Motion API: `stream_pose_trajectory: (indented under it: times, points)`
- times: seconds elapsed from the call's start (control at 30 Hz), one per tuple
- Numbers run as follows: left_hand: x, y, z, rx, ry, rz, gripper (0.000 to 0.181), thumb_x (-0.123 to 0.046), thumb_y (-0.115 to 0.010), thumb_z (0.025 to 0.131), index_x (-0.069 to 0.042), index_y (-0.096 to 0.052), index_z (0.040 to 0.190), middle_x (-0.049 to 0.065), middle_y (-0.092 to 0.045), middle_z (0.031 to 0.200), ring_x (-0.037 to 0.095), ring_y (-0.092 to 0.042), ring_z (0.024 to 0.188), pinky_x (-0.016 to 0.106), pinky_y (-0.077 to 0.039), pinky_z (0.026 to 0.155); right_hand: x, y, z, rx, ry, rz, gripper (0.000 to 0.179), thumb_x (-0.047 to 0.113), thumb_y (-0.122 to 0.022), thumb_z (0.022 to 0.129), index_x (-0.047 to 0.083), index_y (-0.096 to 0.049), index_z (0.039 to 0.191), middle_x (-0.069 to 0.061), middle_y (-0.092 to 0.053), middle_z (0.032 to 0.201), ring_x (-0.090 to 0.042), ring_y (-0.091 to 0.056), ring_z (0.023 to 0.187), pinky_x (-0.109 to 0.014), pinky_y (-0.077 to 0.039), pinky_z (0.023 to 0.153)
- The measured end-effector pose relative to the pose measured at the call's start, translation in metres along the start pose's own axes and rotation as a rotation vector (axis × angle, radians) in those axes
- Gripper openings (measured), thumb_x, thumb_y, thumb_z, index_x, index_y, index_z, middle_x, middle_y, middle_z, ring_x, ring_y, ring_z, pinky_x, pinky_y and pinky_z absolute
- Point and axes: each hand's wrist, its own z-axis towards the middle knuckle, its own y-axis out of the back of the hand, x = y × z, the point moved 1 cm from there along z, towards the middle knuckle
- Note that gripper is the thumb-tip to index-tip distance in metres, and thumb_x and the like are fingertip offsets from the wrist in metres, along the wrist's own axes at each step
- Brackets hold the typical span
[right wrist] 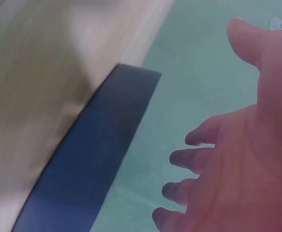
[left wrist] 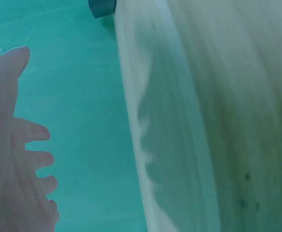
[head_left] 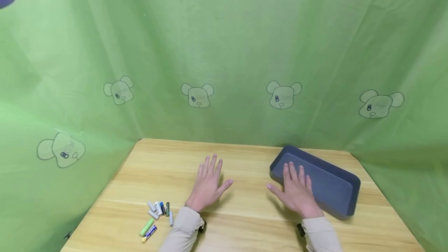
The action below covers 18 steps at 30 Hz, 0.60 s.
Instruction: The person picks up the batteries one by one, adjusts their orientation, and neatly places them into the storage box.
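Note:
My left hand (head_left: 206,188) is held above the middle of the wooden table, palm down, fingers spread and nothing in it. In the left wrist view the same hand (left wrist: 15,154) casts a shadow on the wood. My right hand (head_left: 297,193), also spread and holding nothing, is over the near left side of a dark grey rectangular tray (head_left: 332,189). The right wrist view shows this hand (right wrist: 232,164) apart from the tray's outer wall (right wrist: 92,145).
Left of my left arm lie several small batteries (head_left: 158,208), a light green cylinder (head_left: 147,227) and a blue-and-white stick with a yellowish tip (head_left: 149,233). A green curtain (head_left: 238,49) with printed bear heads surrounds the table (head_left: 241,221).

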Motion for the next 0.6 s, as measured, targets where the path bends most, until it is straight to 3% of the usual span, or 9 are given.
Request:
stream_pose_trajectory:
  times: [0.37,0.5,0.6]
  points:
    - [-0.014,-0.001,0.018,0.074,-0.053,-0.188,0.088,-0.066,-0.038,0.104,-0.001,-0.024,0.162,0.021,-0.020,0.171,0.038,-0.017,0.161,0.053,-0.019,0.131,-0.050,0.033,-0.011,0.014,-0.090,0.051,0.121,0.073,-0.052,0.095,-0.015,0.003,0.158,-0.041,0.008,0.163,-0.069,0.009,0.146,-0.082,0.002,0.114]
    - [-0.021,-0.004,0.032,0.120,-0.049,-0.281,0.090,-0.067,-0.039,0.103,-0.002,-0.020,0.164,0.018,-0.018,0.173,0.035,-0.018,0.161,0.050,-0.020,0.131,-0.077,0.044,-0.017,0.001,-0.122,0.025,0.126,0.074,-0.055,0.093,-0.018,0.004,0.156,-0.045,0.007,0.161,-0.072,0.009,0.143,-0.084,-0.002,0.112]
    - [-0.027,-0.005,0.042,0.161,-0.041,-0.347,0.090,-0.066,-0.040,0.103,-0.004,-0.018,0.164,0.017,-0.018,0.173,0.035,-0.020,0.161,0.050,-0.021,0.131,-0.099,0.051,-0.023,-0.042,-0.126,-0.020,0.128,0.074,-0.059,0.091,-0.022,-0.001,0.154,-0.050,-0.001,0.158,-0.076,0.000,0.140,-0.085,-0.011,0.110]
